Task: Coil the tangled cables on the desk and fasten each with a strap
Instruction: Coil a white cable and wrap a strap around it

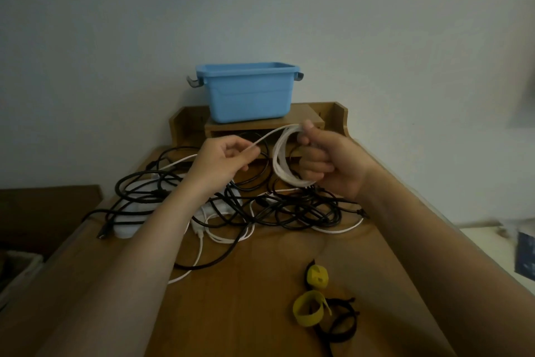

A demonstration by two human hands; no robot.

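Head view: coil (pixel 281 164) gripped in right hand (pixel 333 161), tail (pixel 262 140) pinched in left hand (pixel 221 161). Loops could be spilled should the tail be snagged by the tangle (pixel 289 212).

I'm finding no readable text, label, brand or number anywhere. The bin (pixel 249 96), white cable (pixel 279 160), black cables (pixel 289 212) and straps (pixel 308 311) are all showing plain surfaces. The blue thing (pixel 525 255) at the right edge is showing pale specks, but they're too blurred to read.
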